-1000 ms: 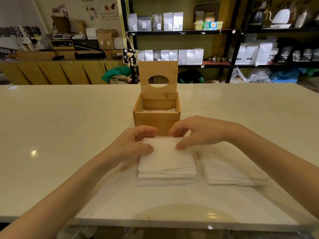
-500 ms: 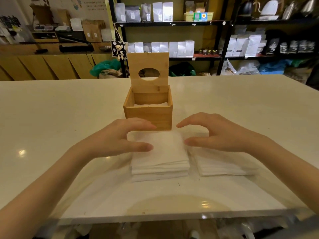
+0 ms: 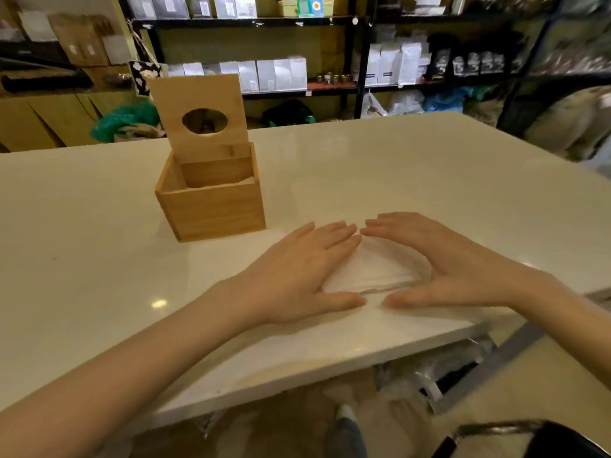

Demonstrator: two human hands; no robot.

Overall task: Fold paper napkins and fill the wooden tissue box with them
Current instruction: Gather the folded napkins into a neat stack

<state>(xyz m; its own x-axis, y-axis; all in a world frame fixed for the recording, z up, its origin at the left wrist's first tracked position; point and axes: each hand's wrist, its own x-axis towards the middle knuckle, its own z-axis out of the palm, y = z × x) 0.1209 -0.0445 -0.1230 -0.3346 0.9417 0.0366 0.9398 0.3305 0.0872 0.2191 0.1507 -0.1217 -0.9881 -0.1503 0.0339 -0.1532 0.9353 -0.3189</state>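
Observation:
A wooden tissue box [image 3: 215, 209] stands on the white table [image 3: 396, 180], its lid with an oval hole tipped up behind it. White napkins show inside near the rim. To its right lies a stack of white paper napkins [image 3: 373, 272]. My left hand [image 3: 297, 276] lies flat with straight fingers over the stack's left side. My right hand [image 3: 443, 259] arches over the right side, fingers straight and thumb low. The fingertips of both hands nearly meet above the stack. Most of the stack is hidden under the hands.
The table's near edge [image 3: 330, 365] runs diagonally below my hands. A dark chair back [image 3: 529, 438] shows at the bottom right. Black shelves [image 3: 330, 21] with white bags stand behind the table.
The view has swung, so the box now sits to the left. Both hands have moved from the left napkin stack to the stack on the right and closed in over it.

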